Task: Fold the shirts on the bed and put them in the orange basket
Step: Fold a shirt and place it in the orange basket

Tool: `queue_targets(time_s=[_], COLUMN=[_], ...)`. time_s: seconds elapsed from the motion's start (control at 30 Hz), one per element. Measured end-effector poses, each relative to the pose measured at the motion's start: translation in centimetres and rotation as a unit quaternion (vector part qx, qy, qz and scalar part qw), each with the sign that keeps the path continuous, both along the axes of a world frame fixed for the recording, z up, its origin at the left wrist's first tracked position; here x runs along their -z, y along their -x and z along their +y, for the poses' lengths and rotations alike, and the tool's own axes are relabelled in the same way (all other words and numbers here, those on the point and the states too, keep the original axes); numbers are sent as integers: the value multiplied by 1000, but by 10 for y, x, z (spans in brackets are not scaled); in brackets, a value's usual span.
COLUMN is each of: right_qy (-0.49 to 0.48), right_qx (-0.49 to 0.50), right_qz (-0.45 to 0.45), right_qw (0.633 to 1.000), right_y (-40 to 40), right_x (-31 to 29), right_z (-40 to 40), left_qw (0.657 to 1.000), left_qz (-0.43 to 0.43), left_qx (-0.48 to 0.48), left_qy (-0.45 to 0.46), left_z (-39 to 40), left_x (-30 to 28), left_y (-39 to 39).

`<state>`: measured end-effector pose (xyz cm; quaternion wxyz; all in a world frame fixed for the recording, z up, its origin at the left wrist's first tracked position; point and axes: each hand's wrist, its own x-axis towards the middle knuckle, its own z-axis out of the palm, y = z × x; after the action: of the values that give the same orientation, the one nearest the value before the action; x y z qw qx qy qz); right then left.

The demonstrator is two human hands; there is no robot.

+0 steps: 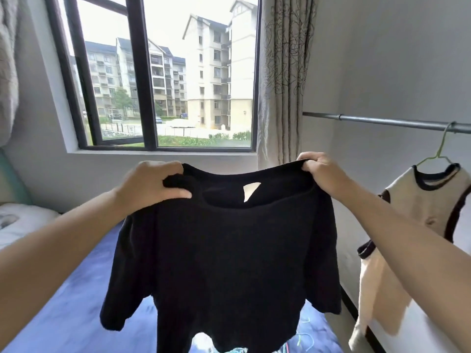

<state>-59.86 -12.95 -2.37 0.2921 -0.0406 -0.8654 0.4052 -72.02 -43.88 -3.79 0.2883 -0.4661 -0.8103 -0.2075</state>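
The black short-sleeved knit shirt (224,250) hangs lengthwise below both hands, left hand (150,184) and right hand (322,171) each pinching a shoulder, level above the blue-covered bed (76,301).

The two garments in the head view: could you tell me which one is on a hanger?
The cream top with dark trim, on a green hanger at the right. The black shirt is held up by the left hand and right hand.
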Motion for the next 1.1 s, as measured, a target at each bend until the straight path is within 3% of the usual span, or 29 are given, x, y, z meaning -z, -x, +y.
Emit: queue_targets(time_s=[0.07, 0.17, 0.37, 0.5, 0.6, 0.7, 0.83, 0.97, 1.1], right_qy=[-27, -84, -290, -338, -306, -208, -71, 22, -16], right_qx=[17, 14, -67, -84, -43, -7, -39, -62, -91], right_qz=[3, 5, 21, -28, -58, -54, -82, -78, -266], right_qw=[999, 996, 955, 937, 949, 977, 993, 995, 959], right_y=[-9, -27, -59, -71, -73, -71, -69, -58, -58], right_x=[1, 1, 6, 19, 29, 37, 48, 62, 64], right_z=[-8, -18, -59, -86, -100, -100, -132, -188, -248], left_qw=[996, 992, 982, 944, 945, 968, 959, 910, 831], left_qz=[31, -16, -83, -229, -216, -169, -198, -301, -414], left_qx=[-28, -81, -169, -196, -213, -185, -177, -208, -218], left_qy=[84, 100, -8, -137, -124, -16, 99, 197, 301], left_z=[-12, -24, -72, -94, -113, -132, -171, -212, -266], left_x=[-3, -3, 9, 31, 37, 30, 21, 22, 31], left_y=[-12, -34, -60, -81, -93, -107, -123, -122, -113])
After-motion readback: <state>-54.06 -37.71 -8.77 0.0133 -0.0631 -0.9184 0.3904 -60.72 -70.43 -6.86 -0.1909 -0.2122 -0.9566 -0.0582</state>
